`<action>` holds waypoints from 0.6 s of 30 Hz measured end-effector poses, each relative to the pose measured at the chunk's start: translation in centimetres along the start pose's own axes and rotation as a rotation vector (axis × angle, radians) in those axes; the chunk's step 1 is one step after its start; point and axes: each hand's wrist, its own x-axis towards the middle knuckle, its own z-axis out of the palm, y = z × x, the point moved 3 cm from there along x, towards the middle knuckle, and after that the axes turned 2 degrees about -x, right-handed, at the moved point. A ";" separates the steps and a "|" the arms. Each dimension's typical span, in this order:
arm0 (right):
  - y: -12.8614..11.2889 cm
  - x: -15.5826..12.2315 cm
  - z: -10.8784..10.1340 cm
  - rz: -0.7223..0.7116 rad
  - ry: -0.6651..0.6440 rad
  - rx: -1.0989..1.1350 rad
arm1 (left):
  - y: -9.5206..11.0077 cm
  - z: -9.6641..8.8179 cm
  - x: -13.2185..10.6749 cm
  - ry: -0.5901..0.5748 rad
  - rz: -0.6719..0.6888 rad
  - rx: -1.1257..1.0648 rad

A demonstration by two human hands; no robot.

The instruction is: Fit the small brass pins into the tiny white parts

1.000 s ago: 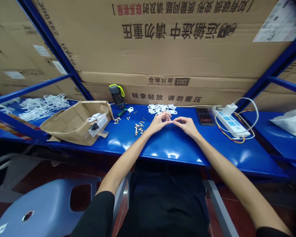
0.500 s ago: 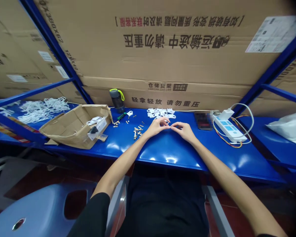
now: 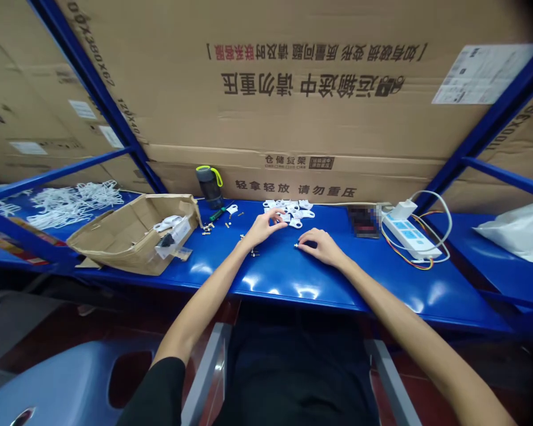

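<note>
My left hand [image 3: 266, 227] reaches to the edge of a cluster of flat white plastic pieces [image 3: 295, 207], thumb and fingers apart. Its fingertips are at the nearest pieces; I cannot tell if they touch. One white piece with a round hole [image 3: 295, 223] lies just right of those fingertips. In my right hand [image 3: 323, 247], held low over the blue table, a small pale piece [image 3: 296, 245] is pinched between thumb and forefinger. Small brass-coloured parts [image 3: 254, 253] lie by my left wrist, partly hidden by the forearm.
Left of my arms sits an open cardboard box [image 3: 128, 236] with white pieces inside. Behind it stand a dark bottle [image 3: 209, 188] and a green-handled tool [image 3: 217, 214]. A power strip [image 3: 411, 236] with cables and a dark, blurred-out object [image 3: 363, 221] lie at right. White hooks [image 3: 75, 201] pile far left.
My hands were together at a small piece and have parted. The left has moved left to the white pieces; the right has come nearer to me, still pinching a small piece.
</note>
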 end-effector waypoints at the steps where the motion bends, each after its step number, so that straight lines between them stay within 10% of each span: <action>1: -0.2 0.0 0.1 -0.013 -0.022 -0.008 | -0.5 -0.7 0.0 0.018 0.001 0.020; 11: -1.4 -0.4 -0.4 -0.064 -0.135 -0.005 | -6.3 -8.4 -2.1 0.163 -0.094 0.224; 18: -1.6 -0.3 -0.7 -0.065 -0.142 -0.022 | -8.3 -9.4 -3.8 0.019 -0.078 0.330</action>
